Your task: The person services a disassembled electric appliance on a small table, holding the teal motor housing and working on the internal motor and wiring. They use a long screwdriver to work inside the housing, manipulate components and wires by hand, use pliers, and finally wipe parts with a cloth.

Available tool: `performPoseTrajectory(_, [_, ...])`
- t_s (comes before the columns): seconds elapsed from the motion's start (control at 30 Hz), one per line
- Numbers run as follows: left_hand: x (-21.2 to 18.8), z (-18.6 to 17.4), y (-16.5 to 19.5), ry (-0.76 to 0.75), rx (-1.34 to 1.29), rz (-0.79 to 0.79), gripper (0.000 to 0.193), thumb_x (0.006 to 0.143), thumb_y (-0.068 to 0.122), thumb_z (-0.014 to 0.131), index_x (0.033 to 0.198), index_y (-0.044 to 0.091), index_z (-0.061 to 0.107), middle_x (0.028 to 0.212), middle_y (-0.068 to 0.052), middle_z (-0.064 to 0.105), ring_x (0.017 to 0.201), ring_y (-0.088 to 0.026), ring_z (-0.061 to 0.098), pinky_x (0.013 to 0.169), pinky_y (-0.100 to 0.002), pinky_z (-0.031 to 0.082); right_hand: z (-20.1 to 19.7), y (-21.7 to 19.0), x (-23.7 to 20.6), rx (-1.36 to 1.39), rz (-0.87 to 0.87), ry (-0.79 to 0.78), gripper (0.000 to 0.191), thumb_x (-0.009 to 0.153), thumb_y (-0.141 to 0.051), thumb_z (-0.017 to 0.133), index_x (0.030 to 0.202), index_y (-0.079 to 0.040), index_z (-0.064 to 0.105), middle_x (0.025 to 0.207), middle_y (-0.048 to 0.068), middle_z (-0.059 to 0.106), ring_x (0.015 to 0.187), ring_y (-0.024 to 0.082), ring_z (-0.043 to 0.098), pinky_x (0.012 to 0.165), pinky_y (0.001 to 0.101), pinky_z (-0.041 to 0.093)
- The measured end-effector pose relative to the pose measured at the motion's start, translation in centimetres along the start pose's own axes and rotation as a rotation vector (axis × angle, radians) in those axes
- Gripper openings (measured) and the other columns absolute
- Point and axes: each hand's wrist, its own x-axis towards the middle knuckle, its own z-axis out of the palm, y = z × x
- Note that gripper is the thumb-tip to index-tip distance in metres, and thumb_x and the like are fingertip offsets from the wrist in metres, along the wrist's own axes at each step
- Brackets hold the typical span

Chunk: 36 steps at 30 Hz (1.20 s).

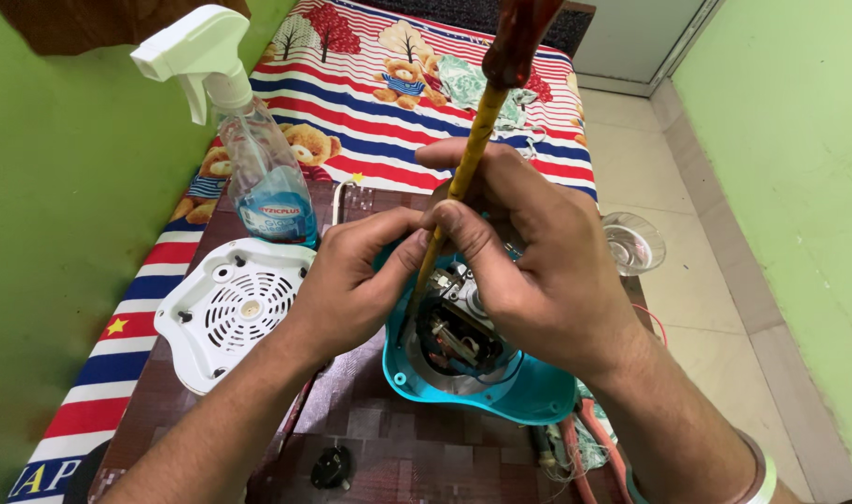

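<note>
Screwdriver (473, 149) enters teal base (529, 397) beside white cover (230, 308).

The screwdriver (463, 173) has a yellowish metal shaft and a glossy, translucent reddish-brown plastic handle. The appliance base (501, 387) is smooth teal plastic with a slight sheen; inside it sit dull metal motor parts. The vented cover (230, 313) is matt white plastic. The spray bottle (263, 182) is clear, glossy plastic with a white plastic trigger. The desk (389, 439) looks like dark, smooth patterned laminate. The bedsheet (370, 84) is printed cloth.
</note>
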Motion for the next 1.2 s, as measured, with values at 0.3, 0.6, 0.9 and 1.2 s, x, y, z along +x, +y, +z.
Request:
performPoseTrajectory(0.3, [-0.1,0.2,-0.5,0.022,0.048,0.046,0.025,0.1,0.016,0.064,0.121,0.002,0.068,0.102,-0.01,0.079,0.095,-0.018,0.078,0.083,-0.031,0.059,-0.5,0.1,0.1,0.037,0.007,-0.01,0.031,0.108,-0.001,0.058,0.139,0.001,0.056,0.1,0.008,0.075,0.097,0.012,0.075,0.088,0.0262,0.06])
performPoseTrajectory(0.6, [-0.2,0.2,-0.6,0.02,0.058,0.055,0.024,0.1,0.014,0.064,0.12,0.002,0.068,0.103,-0.011,0.078,0.096,-0.019,0.078,0.083,-0.032,0.059,-0.4,0.0,0.0,0.019,-0.005,-0.018,0.031,0.107,-0.001,0.059,0.139,0.001,0.056,0.099,0.007,0.074,0.097,0.011,0.074,0.087,0.0256,0.06])
performPoseTrajectory(0.9, [-0.2,0.2,-0.7,0.026,0.072,0.062,0.026,0.099,0.014,0.065,0.121,0.001,0.068,0.104,-0.011,0.077,0.097,-0.021,0.078,0.084,-0.033,0.059,-0.4,0.3,-0.1,0.025,0.002,-0.037,0.031,0.108,0.0,0.058,0.139,0.0,0.055,0.101,0.007,0.074,0.098,0.012,0.074,0.089,0.0261,0.06])
performPoseTrajectory(1.2, [-0.4,0.5,-1.1,0.066,0.057,0.067,0.029,0.098,0.012,0.064,0.125,0.002,0.066,0.105,-0.011,0.077,0.1,-0.022,0.077,0.087,-0.033,0.059,-0.6,0.3,0.3,0.124,0.079,-0.087,0.031,0.108,-0.001,0.053,0.139,-0.001,0.054,0.109,0.008,0.072,0.105,0.012,0.071,0.093,0.0276,0.059])
